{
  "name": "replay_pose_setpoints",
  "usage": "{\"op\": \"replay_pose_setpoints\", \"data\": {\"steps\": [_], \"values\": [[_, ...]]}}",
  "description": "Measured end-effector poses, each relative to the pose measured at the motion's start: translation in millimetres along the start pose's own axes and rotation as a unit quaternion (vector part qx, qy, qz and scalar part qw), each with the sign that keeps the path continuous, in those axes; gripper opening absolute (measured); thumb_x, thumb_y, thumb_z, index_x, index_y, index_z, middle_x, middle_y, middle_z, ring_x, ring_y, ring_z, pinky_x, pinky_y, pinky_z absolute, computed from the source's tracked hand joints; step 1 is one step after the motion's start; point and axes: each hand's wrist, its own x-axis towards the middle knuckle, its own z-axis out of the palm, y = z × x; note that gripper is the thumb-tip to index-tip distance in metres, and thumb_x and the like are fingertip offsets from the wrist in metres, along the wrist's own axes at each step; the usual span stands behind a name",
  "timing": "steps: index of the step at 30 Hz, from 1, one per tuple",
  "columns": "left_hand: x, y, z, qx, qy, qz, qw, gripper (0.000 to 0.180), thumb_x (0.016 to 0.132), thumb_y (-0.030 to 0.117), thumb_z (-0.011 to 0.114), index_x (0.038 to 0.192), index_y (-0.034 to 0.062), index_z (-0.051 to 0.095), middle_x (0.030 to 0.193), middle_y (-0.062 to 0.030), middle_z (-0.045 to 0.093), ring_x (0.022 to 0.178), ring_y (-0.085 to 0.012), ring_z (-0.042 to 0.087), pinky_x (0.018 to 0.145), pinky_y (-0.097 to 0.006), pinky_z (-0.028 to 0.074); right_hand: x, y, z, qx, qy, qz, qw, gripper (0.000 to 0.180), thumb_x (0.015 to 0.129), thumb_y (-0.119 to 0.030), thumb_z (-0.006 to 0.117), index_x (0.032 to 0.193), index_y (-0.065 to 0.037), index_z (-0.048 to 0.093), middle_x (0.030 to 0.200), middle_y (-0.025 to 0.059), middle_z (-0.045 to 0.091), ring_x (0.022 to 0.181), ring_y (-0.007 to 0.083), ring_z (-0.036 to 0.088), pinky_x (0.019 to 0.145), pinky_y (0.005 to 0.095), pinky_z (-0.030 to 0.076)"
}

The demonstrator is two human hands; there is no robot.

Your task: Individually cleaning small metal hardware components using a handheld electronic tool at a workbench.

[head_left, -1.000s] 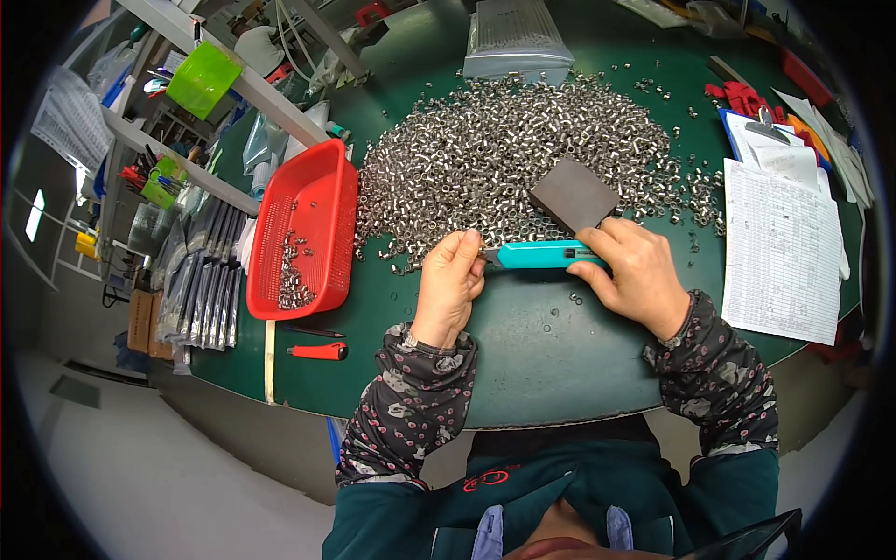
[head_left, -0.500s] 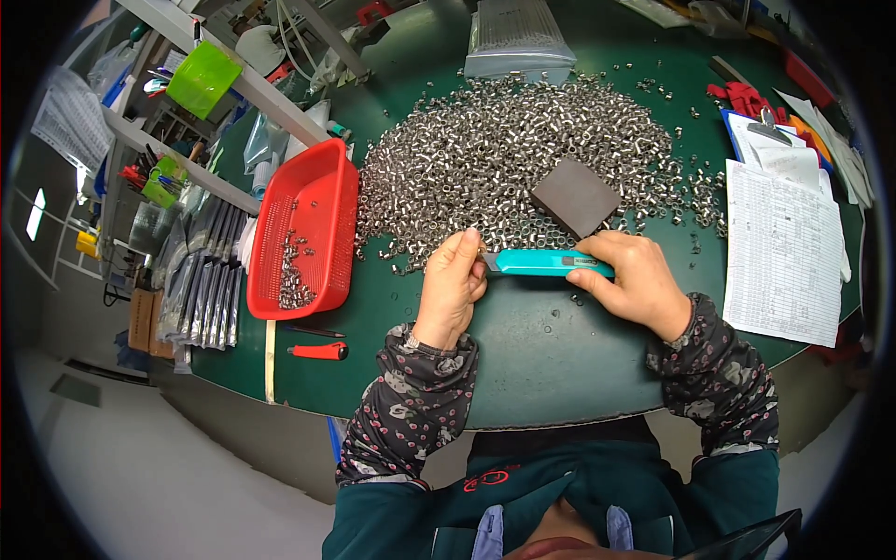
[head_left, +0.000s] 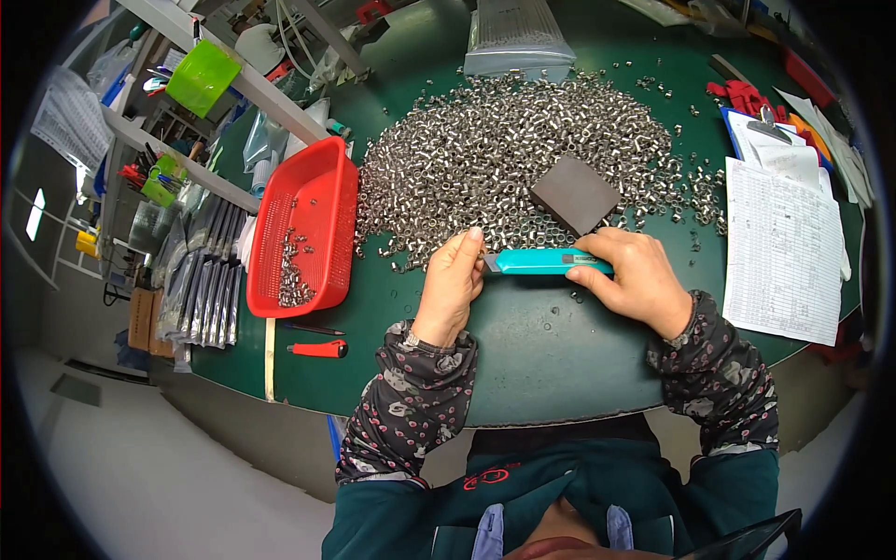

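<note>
One blue-green knife (head_left: 534,262) sits between two hands. The right hand (head_left: 637,277) holds its 3 o'clock end tight, thumb on one side and fingers on the other. The left hand (head_left: 451,282), at 9 o'clock, pinches its fingertips right by the blade; I cannot tell what is in them. One red knife (head_left: 319,349) and one pen (head_left: 315,329) lie at 8 o'clock. One red basket (head_left: 333,245) is at 9, one dark block (head_left: 576,194) at 1. Too many shiny rings (head_left: 467,154) to count are heaped at 12.
</note>
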Motion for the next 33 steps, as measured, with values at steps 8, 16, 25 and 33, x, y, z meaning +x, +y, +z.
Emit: {"op": "replay_pose_setpoints", "data": {"steps": [8, 16, 25, 33], "values": [[-0.3, 5.5, -2.8, -0.013, -0.027, -0.050, 0.998, 0.026, 0.086, 0.028, 0.046, 0.069, 0.0083, 0.044, 0.052, 0.0044, 0.035, 0.037, -0.0023, 0.025, 0.032, -0.016, 0.019, -0.4, -1.8, -0.9, -0.044, 0.043, -0.043, 0.997, 0.022, 0.069, -0.024, 0.062, 0.081, -0.006, 0.058, 0.067, 0.0079, 0.051, 0.062, 0.0260, 0.054, 0.052, 0.0359, 0.042], [-0.5, 7.7, -4.2, 0.005, -0.056, -0.083, 0.995, 0.028, 0.086, 0.028, 0.045, 0.065, 0.0106, 0.041, 0.052, 0.0047, 0.036, 0.038, -0.0020, 0.025, 0.033, -0.016, 0.018, 2.3, -1.4, -4.7, -0.113, 0.086, -0.108, 0.984, 0.022, 0.064, -0.021, 0.065, 0.077, -0.007, 0.055, 0.065, 0.0049, 0.046, 0.062, 0.0210, 0.051, 0.050, 0.0329, 0.041], [-2.4, 12.2, -1.7, 0.023, -0.081, -0.113, 0.990, 0.027, 0.086, 0.028, 0.045, 0.066, 0.0100, 0.042, 0.052, 0.0052, 0.037, 0.039, -0.0020, 0.025, 0.034, -0.017, 0.018, 6.2, -2.9, -15.0, -0.158, 0.099, -0.161, 0.969, 0.025, 0.061, -0.020, 0.066, 0.078, -0.008, 0.053, 0.064, 0.0039, 0.042, 0.059, 0.0188, 0.047, 0.050, 0.0307, 0.039], [0.1, 5.3, -8.4, -0.053, -0.098, -0.092, 0.989, 0.026, 0.086, 0.030, 0.045, 0.074, 0.0080, 0.046, 0.056, 0.0026, 0.037, 0.043, -0.0026, 0.027, 0.034, -0.015, 0.019, 7.6, 0.6, -16.6, -0.093, 0.135, -0.147, 0.976, 0.025, 0.060, -0.017, 0.067, 0.079, -0.006, 0.055, 0.063, 0.0051, 0.045, 0.059, 0.0212, 0.048, 0.050, 0.0320, 0.040]]}}
